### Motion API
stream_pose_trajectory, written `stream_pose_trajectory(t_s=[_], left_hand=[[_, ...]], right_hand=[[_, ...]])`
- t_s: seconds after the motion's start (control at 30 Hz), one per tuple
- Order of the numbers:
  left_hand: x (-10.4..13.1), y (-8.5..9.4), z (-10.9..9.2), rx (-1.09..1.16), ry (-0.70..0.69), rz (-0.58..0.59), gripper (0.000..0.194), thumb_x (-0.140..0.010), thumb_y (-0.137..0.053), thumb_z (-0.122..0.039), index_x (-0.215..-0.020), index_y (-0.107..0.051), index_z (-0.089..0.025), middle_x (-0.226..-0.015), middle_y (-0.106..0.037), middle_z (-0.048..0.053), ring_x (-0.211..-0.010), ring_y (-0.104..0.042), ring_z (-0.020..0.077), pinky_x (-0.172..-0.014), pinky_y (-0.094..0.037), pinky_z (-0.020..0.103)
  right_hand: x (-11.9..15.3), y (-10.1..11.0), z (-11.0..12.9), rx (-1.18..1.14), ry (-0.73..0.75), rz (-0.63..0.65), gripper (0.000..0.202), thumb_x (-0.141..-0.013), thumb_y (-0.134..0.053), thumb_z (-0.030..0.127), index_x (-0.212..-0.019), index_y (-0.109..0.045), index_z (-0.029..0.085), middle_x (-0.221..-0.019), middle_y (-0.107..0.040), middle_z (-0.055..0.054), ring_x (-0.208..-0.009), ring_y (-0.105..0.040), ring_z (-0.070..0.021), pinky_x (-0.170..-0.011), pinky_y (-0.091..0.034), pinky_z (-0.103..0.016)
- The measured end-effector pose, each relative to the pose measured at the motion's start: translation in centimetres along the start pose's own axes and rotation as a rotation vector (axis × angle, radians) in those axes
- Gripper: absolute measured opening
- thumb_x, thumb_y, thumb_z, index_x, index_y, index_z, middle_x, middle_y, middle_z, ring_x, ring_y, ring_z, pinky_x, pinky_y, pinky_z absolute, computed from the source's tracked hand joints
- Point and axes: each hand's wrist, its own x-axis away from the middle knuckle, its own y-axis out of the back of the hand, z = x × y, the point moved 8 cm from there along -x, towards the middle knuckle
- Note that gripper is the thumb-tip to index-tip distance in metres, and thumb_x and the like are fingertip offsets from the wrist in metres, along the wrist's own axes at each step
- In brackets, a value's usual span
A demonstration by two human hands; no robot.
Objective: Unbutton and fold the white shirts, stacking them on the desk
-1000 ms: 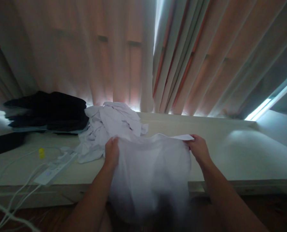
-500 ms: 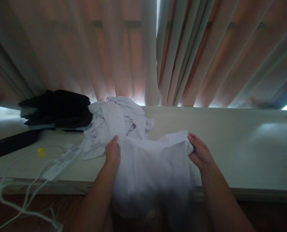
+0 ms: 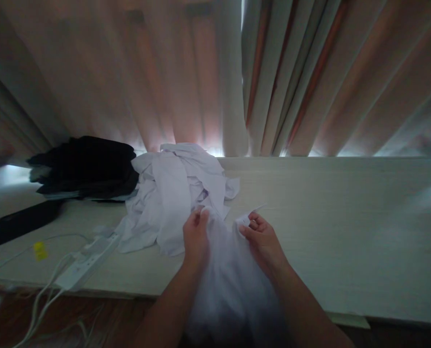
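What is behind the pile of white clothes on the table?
Behind the white clothes pile, closed curtains hang down to the table, with light glowing along their bottom edge. A black clothes stack sits beside the pile. Whatever lies under the pile is covered.

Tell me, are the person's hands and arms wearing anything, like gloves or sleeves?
No. Both the left hand and the right hand are bare, with no gloves, and no rings or watch that I can make out. The forearms are bare too; no sleeve shows anywhere in the dim picture.
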Motion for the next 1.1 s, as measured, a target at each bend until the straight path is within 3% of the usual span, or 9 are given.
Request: stream_pose_trajectory(t_s=[0.13, 0.23, 0.33, 0.43, 0.53, 0.7, 0.9, 1.1], left_hand=[[-0.3, -1.4, -2.2, 0.022, -0.026, -0.054, 0.034, -0.088, -0.062, -0.042, -0.101, -0.072, -0.013, -0.095, -0.076, 0.008, -0.088, -0.070, 0.0207, -0.077, -0.054, 0.028], [-0.3, -3.9, -2.9, 0.036, -0.060, 0.093, 0.031, -0.084, -0.067, -0.038, -0.101, -0.074, -0.014, -0.098, -0.077, 0.008, -0.091, -0.071, 0.0223, -0.082, -0.055, 0.029], [-0.3, -5.9, -1.2, 0.046, -0.027, 0.252, 0.029, -0.082, -0.067, -0.034, -0.101, -0.076, -0.014, -0.104, -0.078, 0.010, -0.097, -0.071, 0.0246, -0.089, -0.055, 0.033], [-0.4, -6.7, 1.4, 0.054, 0.022, 0.341, 0.031, -0.088, -0.058, -0.033, -0.102, -0.077, -0.013, -0.111, -0.077, 0.013, -0.106, -0.070, 0.0261, -0.096, -0.054, 0.037], [-0.5, -7.1, 3.1, 0.002, 0.039, 0.393, 0.030, -0.085, -0.062, -0.032, -0.103, -0.078, -0.014, -0.111, -0.078, 0.012, -0.105, -0.071, 0.0260, -0.096, -0.054, 0.036], [-0.9, -6.9, 3.5, -0.086, 0.001, 0.363, 0.023, -0.080, -0.070, -0.031, -0.093, -0.077, -0.014, -0.096, -0.079, 0.009, -0.088, -0.073, 0.0218, -0.081, -0.057, 0.030], [-1.0, -5.2, 2.9, -0.201, -0.135, 0.204, 0.016, -0.083, -0.071, -0.029, -0.087, -0.075, -0.015, -0.086, -0.075, 0.006, -0.079, -0.069, 0.0169, -0.072, -0.055, 0.026], [-0.1, -5.6, 2.9, -0.106, -0.097, 0.242, 0.012, -0.080, -0.073, -0.026, -0.085, -0.076, -0.014, -0.083, -0.076, 0.005, -0.075, -0.071, 0.0161, -0.072, -0.056, 0.025]], right_hand=[[-0.9, -0.4, -0.2, -0.035, 0.059, -0.056, 0.033, -0.061, -0.089, 0.023, -0.087, -0.070, 0.022, -0.078, -0.075, 0.002, -0.068, -0.068, -0.0151, -0.067, -0.053, -0.026], [-1.6, 0.1, 0.4, 0.051, 0.165, -0.125, 0.028, -0.066, -0.088, 0.025, -0.091, -0.075, 0.022, -0.088, -0.078, -0.001, -0.079, -0.071, -0.0169, -0.075, -0.055, -0.028], [-2.5, 1.3, -0.1, 0.193, 0.186, -0.189, 0.027, -0.068, -0.086, 0.027, -0.093, -0.078, 0.022, -0.096, -0.078, -0.003, -0.088, -0.071, -0.0189, -0.083, -0.054, -0.030], [-3.4, 2.7, -1.7, 0.234, 0.129, -0.199, 0.030, -0.071, -0.083, 0.029, -0.100, -0.078, 0.022, -0.096, -0.078, -0.003, -0.089, -0.071, -0.0203, -0.084, -0.054, -0.032], [-3.7, 3.7, -2.8, 0.230, 0.110, -0.181, 0.036, -0.071, -0.083, 0.029, -0.105, -0.077, 0.022, -0.099, -0.078, -0.004, -0.090, -0.071, -0.0211, -0.086, -0.054, -0.033], [-3.3, 3.8, -2.5, 0.368, 0.165, -0.161, 0.033, -0.076, -0.079, 0.028, -0.108, -0.076, 0.023, -0.106, -0.077, -0.004, -0.100, -0.071, -0.0223, -0.095, -0.052, -0.038], [-1.8, 1.8, 0.0, 0.842, 0.491, -0.114, 0.024, -0.088, -0.065, 0.023, -0.107, -0.078, 0.026, -0.106, -0.074, -0.005, -0.102, -0.067, -0.0214, -0.095, -0.052, -0.038], [-1.0, 0.5, 0.1, 1.030, 0.627, -0.053, 0.030, -0.092, -0.060, 0.021, -0.118, -0.075, 0.025, -0.106, -0.072, -0.007, -0.100, -0.067, -0.0217, -0.092, -0.053, -0.037]])
